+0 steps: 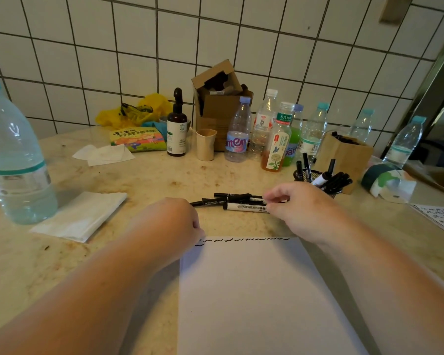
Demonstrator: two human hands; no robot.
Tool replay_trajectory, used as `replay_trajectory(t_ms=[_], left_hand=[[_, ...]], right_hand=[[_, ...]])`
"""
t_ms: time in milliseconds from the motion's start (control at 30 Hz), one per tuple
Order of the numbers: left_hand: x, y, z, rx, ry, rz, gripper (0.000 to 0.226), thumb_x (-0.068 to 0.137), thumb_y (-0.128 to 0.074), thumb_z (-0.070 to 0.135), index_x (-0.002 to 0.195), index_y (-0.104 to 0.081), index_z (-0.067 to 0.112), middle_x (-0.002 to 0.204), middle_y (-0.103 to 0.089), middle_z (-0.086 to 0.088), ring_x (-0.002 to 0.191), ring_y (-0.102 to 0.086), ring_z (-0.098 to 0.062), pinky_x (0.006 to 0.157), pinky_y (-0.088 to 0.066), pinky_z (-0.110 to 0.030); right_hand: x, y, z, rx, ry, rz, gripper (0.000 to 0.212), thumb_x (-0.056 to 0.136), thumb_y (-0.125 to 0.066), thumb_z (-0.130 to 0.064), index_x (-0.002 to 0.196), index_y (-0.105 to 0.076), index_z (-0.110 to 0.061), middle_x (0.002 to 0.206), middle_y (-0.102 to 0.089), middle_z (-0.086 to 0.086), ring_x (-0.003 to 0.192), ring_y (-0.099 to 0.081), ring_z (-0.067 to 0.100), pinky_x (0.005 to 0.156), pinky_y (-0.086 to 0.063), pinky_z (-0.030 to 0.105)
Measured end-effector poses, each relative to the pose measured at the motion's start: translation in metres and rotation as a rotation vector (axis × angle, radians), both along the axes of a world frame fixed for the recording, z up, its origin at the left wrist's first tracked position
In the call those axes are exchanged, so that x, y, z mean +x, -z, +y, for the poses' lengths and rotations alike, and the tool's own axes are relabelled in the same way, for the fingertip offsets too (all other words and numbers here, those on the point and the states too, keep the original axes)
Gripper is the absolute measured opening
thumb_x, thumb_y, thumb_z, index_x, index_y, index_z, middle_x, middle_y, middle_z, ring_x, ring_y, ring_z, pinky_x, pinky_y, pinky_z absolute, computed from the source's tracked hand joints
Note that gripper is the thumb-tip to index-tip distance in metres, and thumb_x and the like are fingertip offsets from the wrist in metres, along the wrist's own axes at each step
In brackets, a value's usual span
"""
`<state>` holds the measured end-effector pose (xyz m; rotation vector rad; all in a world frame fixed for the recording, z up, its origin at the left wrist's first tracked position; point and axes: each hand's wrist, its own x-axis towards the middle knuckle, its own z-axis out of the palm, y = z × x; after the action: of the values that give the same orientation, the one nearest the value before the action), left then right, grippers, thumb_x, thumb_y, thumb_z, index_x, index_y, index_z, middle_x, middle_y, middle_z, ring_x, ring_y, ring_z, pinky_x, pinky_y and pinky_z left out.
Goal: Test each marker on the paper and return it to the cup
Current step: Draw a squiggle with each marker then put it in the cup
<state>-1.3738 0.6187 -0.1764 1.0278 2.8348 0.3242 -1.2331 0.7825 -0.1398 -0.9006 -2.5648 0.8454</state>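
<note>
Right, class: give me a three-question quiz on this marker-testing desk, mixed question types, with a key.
1. True or false: the paper is blank.
2. The right hand reaches for: A) a bottle B) the markers on the table C) tissue.
3. Fill in: other markers stand in a black mesh ___.

Key: 1 false, squiggles line its top edge; 2 B; 3 cup.

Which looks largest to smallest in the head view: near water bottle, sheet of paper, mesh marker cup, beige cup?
1. Sheet of paper, largest in frame.
2. Near water bottle, though it sits close to the camera, which inflates it.
3. Beige cup and mesh marker cup look alike; the mesh cup is partly hidden, so I won't rank them.
</note>
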Motion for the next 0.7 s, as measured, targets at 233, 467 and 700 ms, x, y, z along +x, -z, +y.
replay_trajectory(t_ms=[233, 467, 700], left_hand=[[0.001, -0.005, -0.007, 0.077, 0.032, -0.067, 0.019, 0.087, -0.058, 0.03, 0.076, -0.072, 0.024, 0.076, -0.069, 0.006, 0.072, -0.064, -0.013, 0.054, -0.046, -0.022], [0.001, -0.004, -0.01, 0.112, 0.035, -0.064, 0.019, 0.087, -0.057, 0.032, 0.082, -0.074, 0.025, 0.075, -0.069, 0.007, 0.071, -0.064, -0.011, 0.053, -0.045, -0.022], [-0.004, -0.01, -0.007, 0.322, 0.045, -0.112, 0.026, 0.097, -0.051, 0.019, 0.114, -0.061, 0.036, 0.095, -0.064, 0.009, 0.081, -0.061, -0.01, 0.064, -0.051, -0.022]], right_hand=[[-0.034, 0.029, 0.017, 0.439, -0.05, -0.302, 0.032, 0.097, -0.057, -0.013, 0.125, -0.064, -0.026, 0.121, -0.056, -0.003, 0.111, -0.051, 0.019, 0.095, -0.044, 0.03], [-0.045, 0.035, 0.016, 0.556, -0.065, -0.387, 0.024, 0.098, -0.06, -0.031, 0.119, -0.063, -0.021, 0.119, -0.057, 0.002, 0.113, -0.049, 0.021, 0.097, -0.042, 0.032], [-0.016, 0.009, -0.014, -0.175, -0.071, 0.203, 0.008, 0.095, -0.067, -0.033, 0.1, -0.068, -0.027, 0.083, -0.07, -0.008, 0.068, -0.062, 0.008, 0.062, -0.049, 0.025]])
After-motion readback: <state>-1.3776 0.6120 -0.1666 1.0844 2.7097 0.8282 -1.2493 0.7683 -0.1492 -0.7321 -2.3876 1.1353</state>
